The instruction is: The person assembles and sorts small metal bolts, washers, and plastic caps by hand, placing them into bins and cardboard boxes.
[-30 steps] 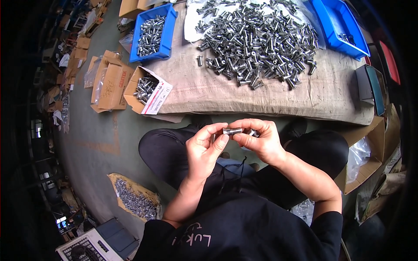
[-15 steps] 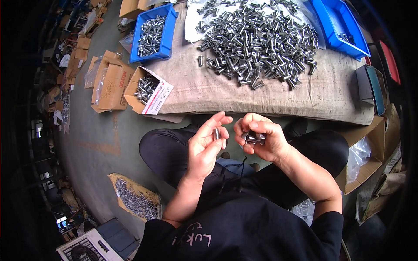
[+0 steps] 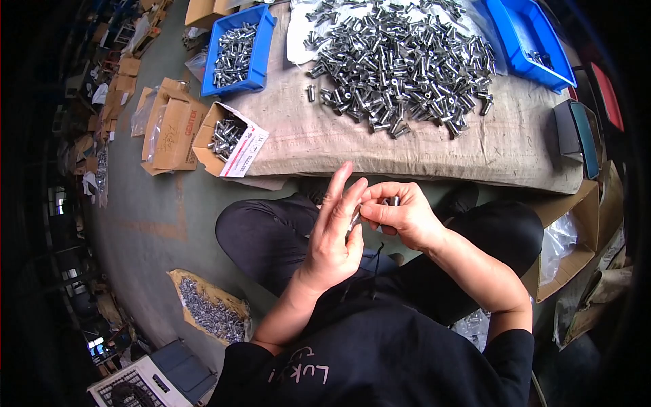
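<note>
Both hands meet above my lap, in front of the cloth-covered work surface [image 3: 319, 152]. My left hand [image 3: 332, 237] has its fingers stretched up, and a short shiny metal bolt [image 3: 354, 220] sits between them and the thumb. My right hand [image 3: 407, 216] is closed, its thumb and fingertips pinched against the left fingers by the bolt. More bolts [image 3: 393, 201] show in the curled right fingers, mostly hidden. A large heap of similar bolts [image 3: 407, 74] lies on the work surface ahead.
Blue bins [image 3: 261, 64] with bolts stand at the far left and far right. An open carton [image 3: 210, 159] of bolts stands by the cloth's left corner, beside another carton [image 3: 180, 136]. A sack of small metal parts [image 3: 210, 308] lies on the floor at left, a box with plastic [image 3: 583, 251] at right.
My left hand has moved right and turned, its fingers straightening, and now meets the right hand. The right thumb and fingertips have come forward into a pinch at the left fingers.
</note>
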Demonstrator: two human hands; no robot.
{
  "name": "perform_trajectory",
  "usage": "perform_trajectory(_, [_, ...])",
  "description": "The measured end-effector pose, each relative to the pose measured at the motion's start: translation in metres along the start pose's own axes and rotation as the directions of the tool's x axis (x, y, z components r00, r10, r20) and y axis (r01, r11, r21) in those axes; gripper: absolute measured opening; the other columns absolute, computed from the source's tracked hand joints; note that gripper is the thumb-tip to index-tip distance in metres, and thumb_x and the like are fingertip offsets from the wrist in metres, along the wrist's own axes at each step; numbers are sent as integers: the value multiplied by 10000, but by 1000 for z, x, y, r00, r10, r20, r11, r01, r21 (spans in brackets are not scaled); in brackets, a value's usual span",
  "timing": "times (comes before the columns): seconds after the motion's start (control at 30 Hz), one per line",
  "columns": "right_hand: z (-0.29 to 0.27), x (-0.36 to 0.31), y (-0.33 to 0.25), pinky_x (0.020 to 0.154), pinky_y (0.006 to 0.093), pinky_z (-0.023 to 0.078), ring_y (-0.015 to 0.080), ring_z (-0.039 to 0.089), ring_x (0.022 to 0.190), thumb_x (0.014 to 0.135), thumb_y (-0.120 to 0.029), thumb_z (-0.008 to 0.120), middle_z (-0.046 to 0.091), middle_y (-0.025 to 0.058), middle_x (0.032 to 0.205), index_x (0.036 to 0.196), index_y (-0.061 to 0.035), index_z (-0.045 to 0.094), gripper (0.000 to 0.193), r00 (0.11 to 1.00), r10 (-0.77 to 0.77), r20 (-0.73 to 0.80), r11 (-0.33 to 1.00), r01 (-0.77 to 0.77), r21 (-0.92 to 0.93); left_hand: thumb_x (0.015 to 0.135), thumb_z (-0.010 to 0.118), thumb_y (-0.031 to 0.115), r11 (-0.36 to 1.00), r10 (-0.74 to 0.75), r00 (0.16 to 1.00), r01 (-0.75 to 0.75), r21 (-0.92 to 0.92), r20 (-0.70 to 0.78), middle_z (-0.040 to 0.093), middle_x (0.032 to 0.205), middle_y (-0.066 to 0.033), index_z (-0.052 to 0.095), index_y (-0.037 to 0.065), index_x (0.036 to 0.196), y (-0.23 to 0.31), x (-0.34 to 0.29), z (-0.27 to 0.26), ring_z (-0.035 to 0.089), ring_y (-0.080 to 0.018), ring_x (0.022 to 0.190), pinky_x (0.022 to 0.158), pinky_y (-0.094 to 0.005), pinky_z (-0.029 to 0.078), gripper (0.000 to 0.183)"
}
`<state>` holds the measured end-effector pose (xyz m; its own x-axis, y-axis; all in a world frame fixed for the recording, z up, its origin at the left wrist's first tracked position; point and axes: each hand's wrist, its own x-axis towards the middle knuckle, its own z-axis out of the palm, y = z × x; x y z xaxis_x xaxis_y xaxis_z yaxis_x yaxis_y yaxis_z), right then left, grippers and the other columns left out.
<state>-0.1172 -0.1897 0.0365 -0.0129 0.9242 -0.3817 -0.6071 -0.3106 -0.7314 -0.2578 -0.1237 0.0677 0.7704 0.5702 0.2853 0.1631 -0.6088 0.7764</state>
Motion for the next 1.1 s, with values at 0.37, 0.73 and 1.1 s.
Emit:
perform_trajectory(0.37, [5, -1, 4, 423, 156, 300, 36, 470, 532, 772, -102, 641, 573, 12, 670, 905, -25, 623, 155, 1000, 15, -6, 998, -15, 66, 668, 479, -175, 994, 72, 996, -76, -81, -50, 253, 1353, -233, 438, -34, 1187, -6, -1, 3, 311, -354, 1239, 947, -366, 363, 539])
perform_trajectory(0.73, [7, -5, -1, 487, 152, 363, 37, 507, 591, 766, -28, 625, 606, 17, 746, 985, -7, 615, 221, 990, -128, -62, 988, 132, 75, 815, 588, 35, 676, -502, 862, 442, -590, 71, 546, 970, -61, 530, -39, 1048, -15, -16, -5, 531, -84, 813, 704, -198, 446, 251])
perform_trajectory(1.1, [3, -4, 1, 502, 154, 389, 44, 527, 612, 759, -13, 628, 616, 18, 767, 989, -11, 615, 230, 995, -72, -67, 990, 80, 114, 775, 605, -34, 772, -398, 909, 262, -579, -119, 537, 958, -71, 541, -41, 1009, -5, -3, 2, 518, -89, 792, 674, -202, 448, 243])
